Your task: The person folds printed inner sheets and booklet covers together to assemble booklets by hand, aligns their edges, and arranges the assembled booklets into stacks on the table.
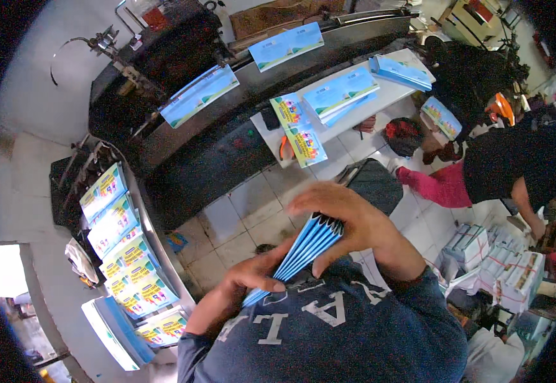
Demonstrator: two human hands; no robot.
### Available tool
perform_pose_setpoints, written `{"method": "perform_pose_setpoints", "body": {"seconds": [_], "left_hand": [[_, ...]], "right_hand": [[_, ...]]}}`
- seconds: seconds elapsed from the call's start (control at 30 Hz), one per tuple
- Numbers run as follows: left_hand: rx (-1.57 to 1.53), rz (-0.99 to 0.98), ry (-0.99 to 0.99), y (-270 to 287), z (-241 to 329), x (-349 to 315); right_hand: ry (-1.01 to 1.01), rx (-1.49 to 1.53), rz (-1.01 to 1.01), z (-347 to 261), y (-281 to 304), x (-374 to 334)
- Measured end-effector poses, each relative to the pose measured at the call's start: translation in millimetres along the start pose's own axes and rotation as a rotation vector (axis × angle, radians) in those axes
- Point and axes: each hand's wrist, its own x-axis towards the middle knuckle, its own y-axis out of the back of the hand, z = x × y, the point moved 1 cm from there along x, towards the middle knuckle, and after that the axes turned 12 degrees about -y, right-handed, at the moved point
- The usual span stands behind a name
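Note:
A small stack of thin blue-covered booklets is held in front of my chest, tilted, with its layered edges facing up. My left hand grips the lower end, its thumb pressed across the edges. Around the upper end curves my right hand, thumb on the near side and fingers reaching over the far side. At that end the booklets spread slightly apart and show dark gaps. The undersides of the booklets and some fingertips are hidden.
Left, a curved machine bed carries several colourful printed covers. Ahead, a white table holds stacked blue sheets beside a long dark machine. At right, a person in black bends near tied paper bundles.

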Motion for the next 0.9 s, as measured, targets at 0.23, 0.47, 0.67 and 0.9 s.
{"method": "perform_pose_setpoints", "body": {"seconds": [0.23, 0.47, 0.67, 0.9], "left_hand": [[-0.202, -0.039, 0.125, -5.1, 0.0, 14.9], [-0.008, -0.155, 0.176, 2.3, -1.6, 38.5], [0.211, -0.106, 0.104, 51.0, 15.1, 30.2], [-0.216, 0.308, -0.543, 68.3, -6.6, 41.5]], "right_hand": [[-0.165, 0.154, -0.066, 9.8, 10.1, -13.9], [-0.298, 0.131, 0.007, 17.1, 18.9, -37.2], [-0.541, 0.295, 0.486, 47.8, 44.8, -96.3], [-0.395, 1.032, 1.134, 79.5, 39.5, -126.8]]}}
